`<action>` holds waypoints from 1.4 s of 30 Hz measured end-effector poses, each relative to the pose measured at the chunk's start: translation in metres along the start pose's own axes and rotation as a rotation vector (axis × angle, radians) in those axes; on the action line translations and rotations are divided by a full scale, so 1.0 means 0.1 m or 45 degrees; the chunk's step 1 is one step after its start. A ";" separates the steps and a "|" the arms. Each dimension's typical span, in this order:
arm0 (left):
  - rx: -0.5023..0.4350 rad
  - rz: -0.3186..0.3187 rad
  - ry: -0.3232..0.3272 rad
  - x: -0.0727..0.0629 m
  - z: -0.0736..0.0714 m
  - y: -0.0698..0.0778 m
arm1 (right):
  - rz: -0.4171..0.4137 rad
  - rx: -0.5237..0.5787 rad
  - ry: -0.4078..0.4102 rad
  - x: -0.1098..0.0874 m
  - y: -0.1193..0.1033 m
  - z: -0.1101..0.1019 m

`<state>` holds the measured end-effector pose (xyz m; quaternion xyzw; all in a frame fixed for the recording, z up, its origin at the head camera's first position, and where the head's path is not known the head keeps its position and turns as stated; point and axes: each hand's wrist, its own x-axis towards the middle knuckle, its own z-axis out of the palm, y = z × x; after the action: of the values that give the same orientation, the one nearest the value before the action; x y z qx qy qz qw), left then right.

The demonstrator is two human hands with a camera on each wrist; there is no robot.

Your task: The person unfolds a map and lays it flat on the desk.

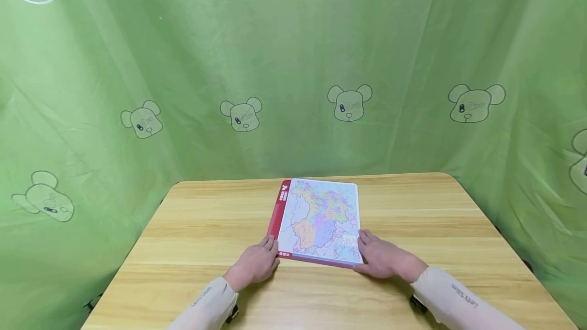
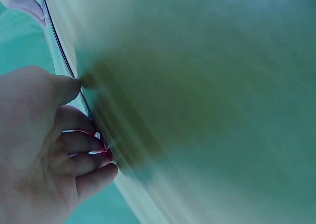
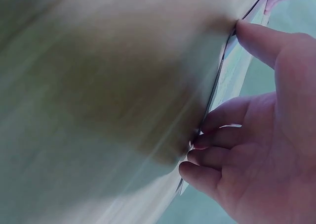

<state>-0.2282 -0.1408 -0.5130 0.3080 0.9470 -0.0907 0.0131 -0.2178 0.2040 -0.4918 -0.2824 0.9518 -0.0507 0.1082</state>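
A flat map board (image 1: 321, 220) lies on the wooden table, turned slightly, with a multicoloured printed map, a white border and a red strip down its left side. My left hand (image 1: 259, 261) holds its near left corner, with fingers along the red side and the thumb low at the front. At the near right corner my right hand (image 1: 382, 256) holds it too, fingers on the right edge, thumb on the front edge. Both wrist views show the board nearly edge-on, as a thin dark line between the table and the fingertips of the left hand (image 2: 54, 140) and right hand (image 3: 261, 130).
The light wooden table (image 1: 206, 218) extends on both sides of the board and ends near its far edge. A green curtain (image 1: 293, 65) printed with bear heads surrounds the table at the back and sides. Light sleeves cover both forearms.
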 end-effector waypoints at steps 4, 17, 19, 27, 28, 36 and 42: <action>0.004 -0.005 -0.011 -0.01 -0.01 0.03 | 0.006 0.002 0.007 0.02 0.02 0.00; 0.025 0.001 -0.014 -0.05 0.00 0.09 | -0.013 0.012 0.020 0.07 0.07 0.00; 0.029 -0.001 -0.016 -0.05 0.00 0.09 | -0.014 0.014 0.017 0.08 0.08 -0.01; 0.047 -0.007 -0.017 -0.06 -0.01 0.12 | 0.010 0.016 -0.002 0.12 0.12 -0.02; 0.050 -0.007 -0.019 -0.06 -0.01 0.13 | 0.011 0.015 -0.002 0.13 0.12 -0.02; 0.034 -0.018 -0.029 -0.09 -0.04 0.13 | 0.011 0.048 0.008 0.17 0.11 -0.05; 0.035 -0.035 -0.036 -0.09 -0.04 0.10 | 0.002 0.058 0.008 0.21 0.10 -0.06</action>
<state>-0.2152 -0.1371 -0.5100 0.2936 0.9496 -0.1081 0.0208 -0.2416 0.2006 -0.4913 -0.2788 0.9510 -0.0731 0.1115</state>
